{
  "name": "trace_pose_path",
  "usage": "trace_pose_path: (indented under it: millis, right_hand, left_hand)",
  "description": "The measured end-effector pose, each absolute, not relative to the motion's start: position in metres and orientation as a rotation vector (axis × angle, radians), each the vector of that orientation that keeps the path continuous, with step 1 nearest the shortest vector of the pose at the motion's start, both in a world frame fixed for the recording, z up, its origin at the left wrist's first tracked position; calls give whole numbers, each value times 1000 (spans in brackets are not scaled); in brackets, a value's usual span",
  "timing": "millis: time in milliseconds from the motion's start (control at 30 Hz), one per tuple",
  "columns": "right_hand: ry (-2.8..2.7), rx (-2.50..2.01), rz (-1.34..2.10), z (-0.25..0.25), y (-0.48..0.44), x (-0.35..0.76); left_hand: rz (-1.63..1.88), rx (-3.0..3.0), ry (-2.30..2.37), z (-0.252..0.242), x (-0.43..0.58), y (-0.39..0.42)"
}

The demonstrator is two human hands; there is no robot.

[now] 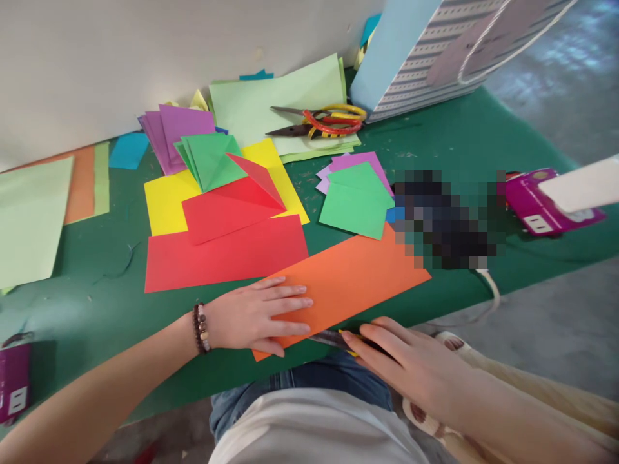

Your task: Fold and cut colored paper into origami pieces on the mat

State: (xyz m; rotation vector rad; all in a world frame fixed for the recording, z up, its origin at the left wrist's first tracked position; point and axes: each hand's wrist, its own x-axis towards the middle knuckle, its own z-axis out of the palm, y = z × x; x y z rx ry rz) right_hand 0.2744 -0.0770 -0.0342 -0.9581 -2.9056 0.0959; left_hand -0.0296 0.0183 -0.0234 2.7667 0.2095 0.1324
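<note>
An orange paper strip (353,270) lies slantwise on the green table. My left hand (264,314) rests flat on its left end, fingers spread. In my right hand (409,357), just below the strip's near edge, is a cutter knife (333,338) with a grey blade and a black and yellow handle, mostly hidden by my fingers. The blade tip points left, close to my left fingertips. Behind the strip are a flat red paper strip (217,261) and a folded red paper (227,209). A green paper piece (358,200) lies past its far edge.
Scissors (355,115) and pliers (300,130) lie on pale green sheets (275,96) at the back. Folded green (217,161) and purple papers (186,129) are stacked on a yellow sheet (164,200). A paper bag (401,58) stands at the back right, near a purple box (546,206).
</note>
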Motion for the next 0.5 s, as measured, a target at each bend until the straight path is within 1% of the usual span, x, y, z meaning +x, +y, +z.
trace_pose_path:
  millis: [267,500]
  right_hand:
    - [-2919,-906,76,-30,-77,287]
    - [-2846,-936,67,-28,-75,268]
  left_hand:
    - [136,2766,214,-24,-30,18]
    - [130,2762,215,-23,-30,18]
